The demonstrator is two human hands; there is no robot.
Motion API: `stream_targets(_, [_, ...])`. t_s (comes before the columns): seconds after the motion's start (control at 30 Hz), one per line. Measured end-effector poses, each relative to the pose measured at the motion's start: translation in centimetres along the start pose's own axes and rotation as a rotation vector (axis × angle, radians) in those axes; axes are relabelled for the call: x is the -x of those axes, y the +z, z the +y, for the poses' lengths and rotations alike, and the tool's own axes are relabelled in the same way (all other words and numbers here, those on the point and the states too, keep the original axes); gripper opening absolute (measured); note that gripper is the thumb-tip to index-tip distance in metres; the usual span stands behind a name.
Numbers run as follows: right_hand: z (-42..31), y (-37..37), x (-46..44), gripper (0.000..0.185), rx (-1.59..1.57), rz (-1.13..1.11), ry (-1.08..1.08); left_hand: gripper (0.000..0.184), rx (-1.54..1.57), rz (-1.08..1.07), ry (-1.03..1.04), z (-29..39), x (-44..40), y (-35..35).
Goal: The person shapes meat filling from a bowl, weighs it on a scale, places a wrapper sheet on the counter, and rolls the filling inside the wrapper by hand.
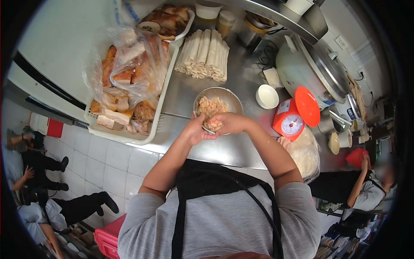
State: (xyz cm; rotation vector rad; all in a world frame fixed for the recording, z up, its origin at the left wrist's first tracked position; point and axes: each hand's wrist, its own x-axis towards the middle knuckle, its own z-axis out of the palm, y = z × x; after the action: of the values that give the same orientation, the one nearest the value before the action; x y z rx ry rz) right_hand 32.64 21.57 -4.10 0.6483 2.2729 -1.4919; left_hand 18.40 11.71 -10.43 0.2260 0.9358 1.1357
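Holding mince [214, 125] by bowl [236, 105], grip of left hand [195, 131] and right hand [230, 122] closed; scale label [284, 106] illegible.

Both bare forearms reach forward and converge, elbows bent and spread wide, the left hand [199, 129] cupped with its palm turned up, the right hand [229, 124] beside it with fingers curled inward toward the left.

Scene is covered by one head-worn view, wide, edges bent, dark rim. Shot from head height, aimed forward and steeply down. Wearer's grey shirt [224, 207] is caught close at 6 o'clock; left hand [197, 130] and right hand [229, 123] are framed near centre, metal counter [185, 97] toward 12, tiled floor [97, 155] farther off toward 8.
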Motion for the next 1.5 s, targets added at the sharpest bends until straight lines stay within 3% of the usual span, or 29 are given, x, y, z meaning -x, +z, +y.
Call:
stream_targets(0.17, [1.6,-0.6,-0.6,0.045,-1.066,0.076,-0.069,0.044,0.008,0.017,0.028,0.3,0.6,-0.4])
stream_targets(0.37, [0.6,-0.9,-0.3,0.049,-1.305,0.174,-0.307,0.048,0.075,0.127,0.117,1.3,0.6,-2.1])
stream_targets(0.43, [0.8,-1.4,-0.1,0.046,-1.271,0.167,-0.380,0.052,0.065,0.116,0.137,1.8,0.7,-2.7])
stream_targets(0.53, [0.1,-1.4,0.4,0.043,-1.212,0.211,-0.371,0.061,0.317,0.208,0.171,0.9,1.4,-1.4])
stream_targets(0.63, [0.2,-1.3,2.5,0.042,-1.118,0.137,-0.374,0.065,0.254,-0.143,-0.121,-1.2,3.3,0.7])
stream_targets(0.7, [0.5,-1.0,4.5,0.040,-1.007,0.071,-0.353,0.062,0.178,-0.313,0.000,-1.1,3.4,3.6])
stream_targets(0.73, [0.8,-0.8,5.4,0.040,-0.891,0.115,-0.327,0.060,0.146,-0.393,0.062,-1.2,3.2,5.0])
stream_targets(0.83, [1.7,-1.5,8.2,0.039,-0.564,0.248,-0.223,0.048,-0.082,-0.354,0.156,-0.8,1.1,8.6])
stream_targets(1.0, [3.6,-3.8,14.8,0.040,-0.156,0.590,-0.011,0.030,-0.321,-0.289,0.128,-1.4,-2.6,15.4])
stream_targets(1.13, [6.3,-5.8,19.7,0.037,-0.096,0.721,0.041,0.023,-0.470,-0.294,0.111,-2.1,-5.3,21.8])
stream_targets(1.23, [8.4,-8.3,23.2,0.036,-0.357,0.756,0.057,0.018,-0.556,-0.283,0.162,-2.5,-7.2,26.3])
stream_targets(1.33, [11.7,-10.9,25.8,0.037,-0.560,0.756,-0.029,0.014,-0.408,-0.310,0.177,-2.9,-9.8,28.9])
stream_targets(1.5, [13.6,-13.6,27.1,0.038,-0.522,0.966,-0.009,0.015,-0.275,-0.221,0.253,-2.8,-12.3,30.4])
